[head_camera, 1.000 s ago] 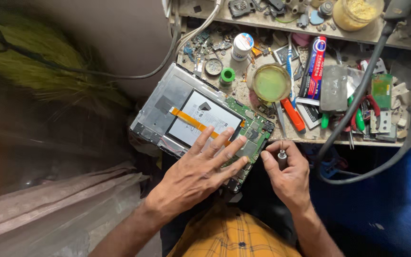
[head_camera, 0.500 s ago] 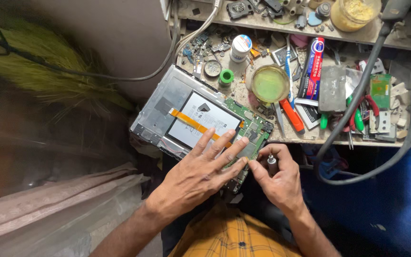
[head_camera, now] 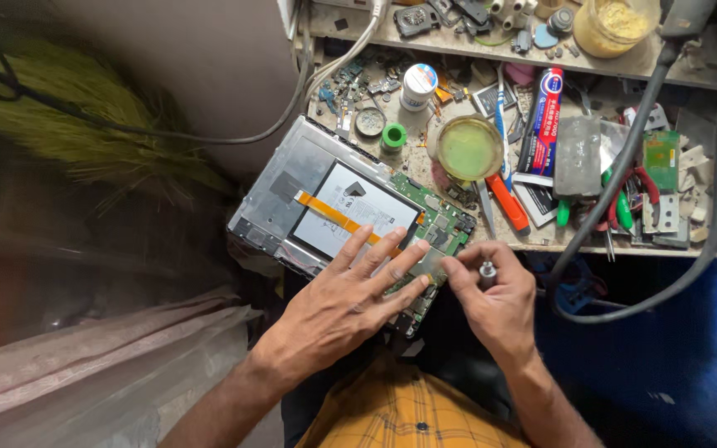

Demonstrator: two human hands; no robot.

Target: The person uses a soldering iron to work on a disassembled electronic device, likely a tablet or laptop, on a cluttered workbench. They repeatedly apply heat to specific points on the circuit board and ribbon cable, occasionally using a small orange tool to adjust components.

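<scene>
Person works on an opened tablet [head_camera: 350,207] with both hands at a cluttered bench.

Left hand [head_camera: 338,311] lies flat, fingers spread, pressing on the tablet's lower edge; nothing clamped in it. Right hand [head_camera: 495,303] has fingers pinched together on a small screwdriver [head_camera: 486,271], tip at the green circuit board [head_camera: 441,224]. The tablet rests tilted, half on the workbench [head_camera: 425,166] edge, half over the person's lap. An orange ribbon cable [head_camera: 338,217] crosses the battery. Green-filled dish [head_camera: 470,148], tube [head_camera: 543,116], and pliers [head_camera: 624,199] sit just beyond.
</scene>
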